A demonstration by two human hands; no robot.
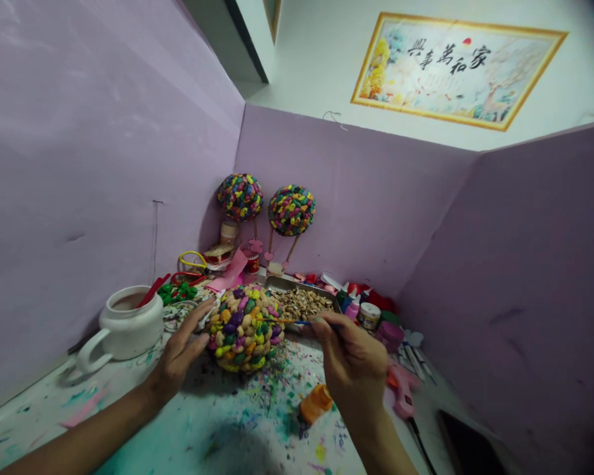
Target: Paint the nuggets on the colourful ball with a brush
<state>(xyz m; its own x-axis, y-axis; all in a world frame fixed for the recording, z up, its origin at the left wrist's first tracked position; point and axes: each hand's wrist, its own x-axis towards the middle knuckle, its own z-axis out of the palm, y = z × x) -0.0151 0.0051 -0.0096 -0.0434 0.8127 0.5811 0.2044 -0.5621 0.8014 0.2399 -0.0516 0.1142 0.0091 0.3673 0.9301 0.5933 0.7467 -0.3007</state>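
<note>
A ball (242, 336) covered in bumpy shell-like pieces rests on the paint-stained table. Many of its pieces are purple, yellow, green or orange, while others are bare tan. My left hand (181, 353) lies along the ball's left side, fingers stretched out and apart, the fingertips at its surface. Between finger and thumb, my right hand (351, 349) pinches a thin paintbrush (297, 322) with a partly blue handle. The brush points left, its tip at the ball's front. Below the brush, near my right wrist, is a small orange paint bottle (315, 404).
Behind the ball sits a metal tray (337, 303) of tan shell pieces. A white mug (131, 326) stands left, near red-handled scissors (191, 277). Two finished-looking coloured balls on sticks (292, 210) lean at the back. Paint bottles (351, 309), a pink glue gun (402, 389) and a dark phone (468, 442) lie right.
</note>
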